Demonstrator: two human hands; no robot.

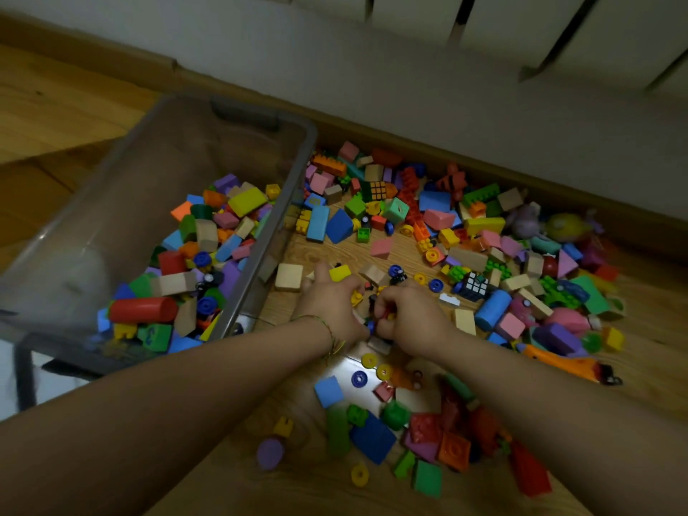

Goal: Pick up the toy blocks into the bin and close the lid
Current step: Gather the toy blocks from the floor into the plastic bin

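Toy blocks lie all over the wooden floor, in a big heap near the wall and a smaller heap close to you; many more already sit in the clear bin on your left; you cannot see a lid anywhere in this view.

Your two hands meet in the middle of the floor, side by side and almost touching; your left hand is curled over small pieces, with yellow bits showing at its fingers; your right hand is bunched up too, fingers closed round little parts, something red and dark peeking out; just what each hand holds is too small to tell.

The bin sits to the left of both hands, and its near wall is just beside your left hand; so the left hand is the nearer one; I think the scoop has to go left and up over that wall. The bin's long side runs from near you away toward the wall, so there is lots of rim to tip over.

Most blocks are still on the floor, so the job looks less than half done.
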